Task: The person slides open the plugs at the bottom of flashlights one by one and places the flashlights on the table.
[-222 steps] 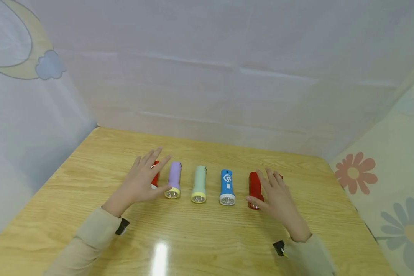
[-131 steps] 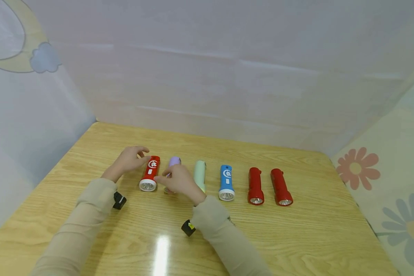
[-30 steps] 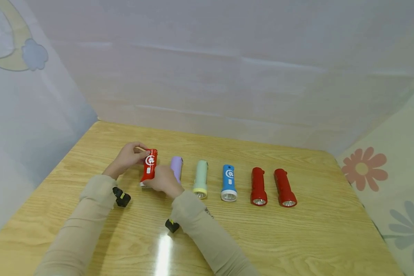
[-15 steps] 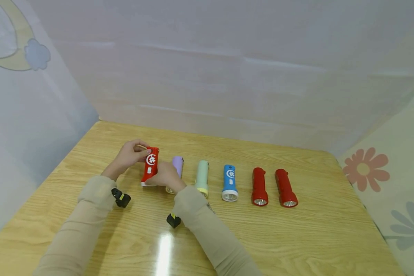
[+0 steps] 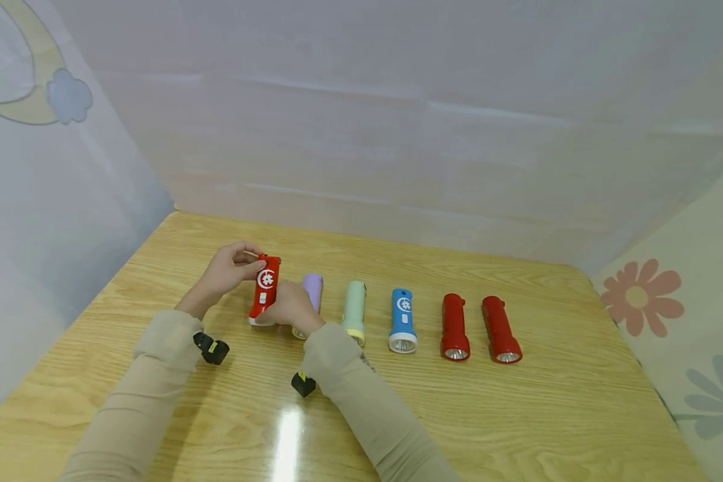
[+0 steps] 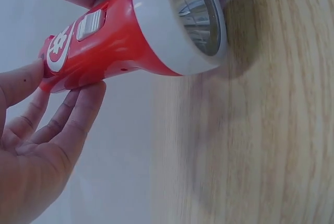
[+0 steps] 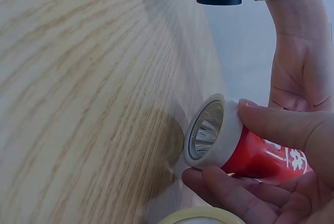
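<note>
Both hands hold a red flashlight with a white head and white emblem [image 5: 266,284] at the left end of a row. My left hand [image 5: 224,271] pinches its tail end between thumb and fingers. My right hand [image 5: 292,306] grips the white head, with the thumb [image 7: 266,122] on top and fingers below in the right wrist view. The left wrist view shows the flashlight tilted, its lens [image 6: 195,18] low over the wood; I cannot tell whether it touches. Beside the right hand lies a purple flashlight [image 5: 313,289], partly hidden behind it.
A light green flashlight [image 5: 355,306], a blue one [image 5: 403,318] and two red ones, the nearer [image 5: 454,325] and the far right [image 5: 501,328], lie along the wooden table [image 5: 488,415]. A cloth backdrop [image 5: 361,134] stands behind.
Both hands were spread over the row's ends at first; the right came across to the left end. Both took hold of the red-and-white flashlight, whose tail rose. Lately it has shifted slightly right.
</note>
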Motion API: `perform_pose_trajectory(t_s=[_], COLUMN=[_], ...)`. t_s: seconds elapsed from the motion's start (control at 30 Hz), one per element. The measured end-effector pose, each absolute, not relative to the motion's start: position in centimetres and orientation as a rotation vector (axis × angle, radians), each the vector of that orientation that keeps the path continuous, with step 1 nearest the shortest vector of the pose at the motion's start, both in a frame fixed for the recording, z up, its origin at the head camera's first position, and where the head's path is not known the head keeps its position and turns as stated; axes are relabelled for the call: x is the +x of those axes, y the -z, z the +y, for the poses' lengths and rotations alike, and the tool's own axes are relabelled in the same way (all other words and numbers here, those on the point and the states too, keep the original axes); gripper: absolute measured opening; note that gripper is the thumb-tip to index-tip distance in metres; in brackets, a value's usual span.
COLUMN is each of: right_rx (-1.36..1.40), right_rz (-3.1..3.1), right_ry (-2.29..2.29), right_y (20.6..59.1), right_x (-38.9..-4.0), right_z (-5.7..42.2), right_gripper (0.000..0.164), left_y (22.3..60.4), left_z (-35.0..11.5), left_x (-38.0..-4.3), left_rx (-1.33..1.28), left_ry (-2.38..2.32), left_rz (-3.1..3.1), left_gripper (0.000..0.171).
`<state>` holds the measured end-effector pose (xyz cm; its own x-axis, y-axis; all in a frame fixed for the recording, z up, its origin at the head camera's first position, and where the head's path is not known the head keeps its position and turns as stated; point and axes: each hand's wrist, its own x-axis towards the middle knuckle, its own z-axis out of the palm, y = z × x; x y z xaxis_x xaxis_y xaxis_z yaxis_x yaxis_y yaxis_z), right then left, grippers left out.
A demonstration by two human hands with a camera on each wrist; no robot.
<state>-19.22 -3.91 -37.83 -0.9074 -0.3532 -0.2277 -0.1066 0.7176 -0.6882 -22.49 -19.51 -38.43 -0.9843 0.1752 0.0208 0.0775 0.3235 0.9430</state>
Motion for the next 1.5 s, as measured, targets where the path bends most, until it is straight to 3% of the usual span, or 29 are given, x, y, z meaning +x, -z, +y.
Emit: perform_pose_trajectory(t_s=[0.27, 0.6, 1.5], right_rx=[-0.367, -0.396, -0.419], right_rz=[2.617, 2.728, 2.726], right_ry=[0.984, 0.858, 0.835], right_y=[38.0, 38.4, 38.6], right_x=[-19.0, -19.0, -19.4], right_z=[-4.0, -4.3, -4.2], right_gripper=[0.027, 0.039, 0.036], left_y=[38.3, 37.7, 37.0], left_z=[-19.6, -19.6, -19.8], left_x=[-22.2, -21.9, -20.2], left_rx=[0.21, 0.16, 0.329], left_ry=[-1.748, -1.745, -1.834], left_rz=[2.521, 2.519, 2.423], left_gripper=[0.036, 0.046, 0.033])
